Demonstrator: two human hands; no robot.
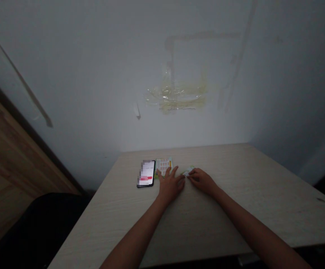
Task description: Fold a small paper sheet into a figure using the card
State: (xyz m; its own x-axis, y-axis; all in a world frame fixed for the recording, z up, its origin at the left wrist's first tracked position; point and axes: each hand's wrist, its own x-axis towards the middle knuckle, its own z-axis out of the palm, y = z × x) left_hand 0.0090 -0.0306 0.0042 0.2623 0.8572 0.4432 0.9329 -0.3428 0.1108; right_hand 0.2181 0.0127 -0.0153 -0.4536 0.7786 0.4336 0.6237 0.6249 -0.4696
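Observation:
My left hand (170,184) lies on the table with its fingers spread. Its outer fingertips rest at the lower edge of a printed card or leaflet (164,164), green and white with rows of small red marks. The thumb side reaches toward a small green-and-white printed paper piece (188,171); whether it presses on it I cannot make out. My right hand (203,182) has its fingers drawn together, pinching that small piece against the tabletop. The lower part of the piece is hidden by the fingers.
A smartphone (147,174) with a lit screen lies left of the card. The pale wooden table (235,164) meets a grey wall (95,93) bearing peeling clear tape (176,98). Something dark (44,228) stands by the table's left edge, near wooden panelling (8,160).

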